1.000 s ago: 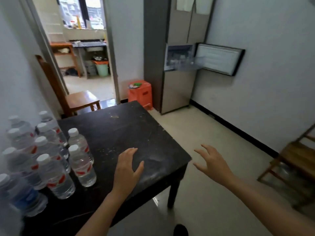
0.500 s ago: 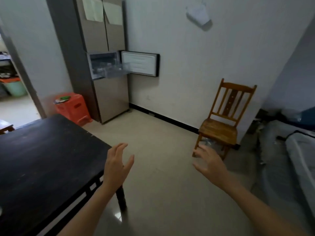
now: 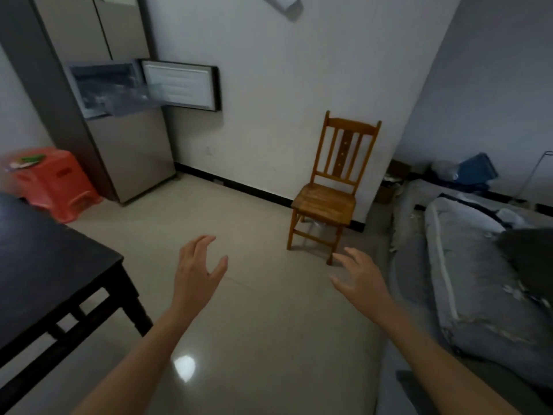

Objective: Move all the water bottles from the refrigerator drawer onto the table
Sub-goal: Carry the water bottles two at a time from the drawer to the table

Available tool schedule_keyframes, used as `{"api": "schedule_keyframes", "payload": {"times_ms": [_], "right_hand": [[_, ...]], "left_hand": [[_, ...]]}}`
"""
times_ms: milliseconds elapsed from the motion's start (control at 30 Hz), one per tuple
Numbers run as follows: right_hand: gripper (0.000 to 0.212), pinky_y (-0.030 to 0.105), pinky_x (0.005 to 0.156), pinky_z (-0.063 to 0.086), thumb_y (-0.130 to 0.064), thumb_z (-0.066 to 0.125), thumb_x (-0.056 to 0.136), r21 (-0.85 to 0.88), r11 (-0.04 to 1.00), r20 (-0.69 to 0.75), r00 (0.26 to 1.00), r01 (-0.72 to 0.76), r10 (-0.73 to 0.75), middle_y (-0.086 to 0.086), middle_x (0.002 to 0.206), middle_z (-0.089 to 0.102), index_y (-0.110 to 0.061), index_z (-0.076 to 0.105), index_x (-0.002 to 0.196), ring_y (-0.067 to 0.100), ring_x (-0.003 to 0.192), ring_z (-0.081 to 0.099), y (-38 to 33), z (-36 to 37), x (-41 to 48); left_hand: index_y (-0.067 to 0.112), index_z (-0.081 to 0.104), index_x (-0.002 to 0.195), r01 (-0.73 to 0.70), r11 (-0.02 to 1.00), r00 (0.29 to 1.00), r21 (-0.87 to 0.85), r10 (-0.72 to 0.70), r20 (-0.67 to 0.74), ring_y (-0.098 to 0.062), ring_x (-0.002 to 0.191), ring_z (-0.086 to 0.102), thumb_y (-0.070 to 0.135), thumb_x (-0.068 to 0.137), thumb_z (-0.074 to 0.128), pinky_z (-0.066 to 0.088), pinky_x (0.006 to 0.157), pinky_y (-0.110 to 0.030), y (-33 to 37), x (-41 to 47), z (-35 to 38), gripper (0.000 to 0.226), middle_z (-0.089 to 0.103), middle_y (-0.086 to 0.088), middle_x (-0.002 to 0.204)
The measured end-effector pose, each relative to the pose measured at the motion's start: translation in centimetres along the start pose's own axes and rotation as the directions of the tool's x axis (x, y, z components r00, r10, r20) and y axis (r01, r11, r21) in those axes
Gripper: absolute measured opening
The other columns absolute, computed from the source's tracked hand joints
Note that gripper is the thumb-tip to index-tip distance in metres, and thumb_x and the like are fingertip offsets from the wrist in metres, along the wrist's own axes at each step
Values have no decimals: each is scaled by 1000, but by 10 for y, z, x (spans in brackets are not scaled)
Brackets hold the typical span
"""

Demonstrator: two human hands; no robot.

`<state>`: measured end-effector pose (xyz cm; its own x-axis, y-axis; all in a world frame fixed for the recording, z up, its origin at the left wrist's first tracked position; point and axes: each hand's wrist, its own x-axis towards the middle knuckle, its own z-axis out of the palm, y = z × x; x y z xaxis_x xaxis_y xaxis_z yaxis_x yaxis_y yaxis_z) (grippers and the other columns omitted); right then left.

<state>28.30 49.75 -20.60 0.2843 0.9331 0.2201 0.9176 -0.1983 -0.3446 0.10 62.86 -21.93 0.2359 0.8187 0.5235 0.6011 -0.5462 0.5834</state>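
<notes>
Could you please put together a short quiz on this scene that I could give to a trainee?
1. True or false: the left hand and the right hand each grip something.
2. Which of these stands against the wall to the right of the refrigerator? A) a wooden chair B) a ladder C) a washing machine
3. Fill in: the refrigerator drawer is ___ (pulled out or pushed in).

Key:
1. False. Both hands are open and hold nothing.
2. A.
3. Pulled out, with the small door beside it swung open.
</notes>
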Motion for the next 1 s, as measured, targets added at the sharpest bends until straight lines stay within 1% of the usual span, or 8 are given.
{"api": "schedule_keyframes", "payload": {"times_ms": [67,167,300,433,533,633,833,1000], "right_hand": [[52,31,112,20,-35,55,90,-11,1000,45,999,-13,14,10,147,32,-17,42,136,23,139,23,11,2,0],[53,31,112,18,-37,54,90,-2,999,57,998,-39,39,10,147,32,-16,40,137,23,139,22,28,5,9],[54,31,112,18,-39,53,90,-15,999,55,998,-28,29,9,147,31,-17,39,138,22,139,21,46,7,31],[54,33,113,18,-39,52,90,-37,999,41,999,-25,27,8,148,31,-18,39,138,22,140,21,71,5,71],[59,35,113,17,-49,44,88,-64,998,87,996,3,3,6,149,28,-20,37,139,21,141,18,90,4,116],[55,33,113,16,-43,49,92,-106,993,113,993,54,-42,4,150,26,-22,33,140,18,141,16,106,5,172],[56,33,111,21,-39,52,91,-101,989,97,991,105,-96,6,146,32,-19,35,140,21,138,23,129,9,262],[60,36,114,17,-41,50,91,-58,997,146,988,57,-48,7,151,24,-22,27,143,21,141,16,168,22,306]], "left_hand": [[-2,57,112,6,1000,999,28,-8,42,-30,104,47,43,76,45,40,89,-36,3,2,10,58,58,-22,110],[-1,58,111,43,997,992,61,-50,115,-41,107,49,47,73,42,41,91,-46,3,8,28,64,56,-23,114],[-1,62,103,57,997,988,50,-63,140,-42,104,51,45,73,42,40,90,-45,1,24,53,59,60,-22,110],[0,62,104,94,995,984,17,-96,153,-40,106,50,45,74,42,39,92,-45,-5,58,93,58,59,-21,112],[-1,62,106,124,992,987,-2,-123,107,-42,110,47,28,78,62,37,94,-46,-8,94,122,40,58,-22,116],[-2,61,108,156,988,986,-6,-156,54,-41,114,44,7,78,70,33,97,-45,-14,135,147,33,56,-22,119],[-1,63,104,131,991,988,3,-131,84,-41,109,47,36,75,52,37,94,-46,-14,204,189,49,58,-22,115],[-1,63,104,129,991,986,27,-131,99,-41,108,48,45,74,40,37,93,-44,-5,239,232,59,59,-22,113]]}}
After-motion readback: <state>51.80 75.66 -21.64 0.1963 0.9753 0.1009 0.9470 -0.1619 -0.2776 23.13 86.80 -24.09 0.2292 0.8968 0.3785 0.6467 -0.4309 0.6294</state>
